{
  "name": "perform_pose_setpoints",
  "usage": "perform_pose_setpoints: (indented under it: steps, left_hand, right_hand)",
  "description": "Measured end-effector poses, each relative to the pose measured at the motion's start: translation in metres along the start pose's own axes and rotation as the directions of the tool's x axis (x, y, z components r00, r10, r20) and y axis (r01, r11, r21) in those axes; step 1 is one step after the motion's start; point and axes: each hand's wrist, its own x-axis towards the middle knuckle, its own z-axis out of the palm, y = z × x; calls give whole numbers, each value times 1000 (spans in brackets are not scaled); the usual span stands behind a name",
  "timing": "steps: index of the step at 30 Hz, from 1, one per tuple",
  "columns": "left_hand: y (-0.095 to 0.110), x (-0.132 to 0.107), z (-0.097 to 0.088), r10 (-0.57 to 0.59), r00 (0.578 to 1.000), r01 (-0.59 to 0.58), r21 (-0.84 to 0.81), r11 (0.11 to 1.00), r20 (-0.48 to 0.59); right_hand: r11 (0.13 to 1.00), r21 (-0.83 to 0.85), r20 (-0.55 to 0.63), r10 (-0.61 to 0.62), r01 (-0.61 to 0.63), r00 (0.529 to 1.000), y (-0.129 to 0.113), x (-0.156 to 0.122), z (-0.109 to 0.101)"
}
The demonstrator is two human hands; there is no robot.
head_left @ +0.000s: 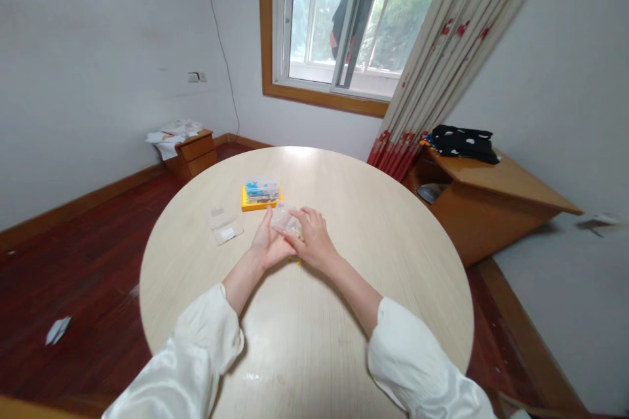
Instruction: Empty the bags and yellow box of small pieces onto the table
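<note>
Both my hands meet over the middle of the round pale wooden table [304, 340]. My left hand [268, 243] cups a small clear plastic box [285, 218] from below, thumb up along its side. My right hand [314, 241] is curled over the same box, fingers closed on its near end. Pale small contents show inside the box; I cannot make them out. Just beyond my hands lies a yellow box [251, 203] with a clear blue-labelled case [262, 188] stacked on it. An open empty clear case [225, 225] lies to the left.
A wooden desk [496, 190] with dark folded cloth [464, 142] stands at the right under a curtain [442, 59]. A small wooden cabinet [196, 152] with papers sits by the left wall. A paper scrap [57, 329] lies on the dark red floor.
</note>
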Motion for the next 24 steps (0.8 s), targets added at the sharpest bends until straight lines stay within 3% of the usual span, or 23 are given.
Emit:
perform_pose_setpoints:
  steps: [4,11,15,21,24]
  left_hand:
    - [0,7,-3,64,995,-66,-18,998,-71]
    - [1,9,3,87,991,-81,61,995,-104]
    - [1,8,0,84,994,-73,141,987,-76]
    - [2,7,-5,82,996,-72,241,968,-29]
    - [3,8,-4,110,993,-96,276,956,-37]
  right_hand:
    - [1000,11,-16,-23,23,1000,7,-3,6]
    - [993,109,-49,-32,37,998,17,-2,15]
    - [959,281,-92,68,-40,993,20,1,8]
    - [812,568,-97,226,-132,969,25,2,5]
    - [600,775,-118,450,-201,885,27,5,17]
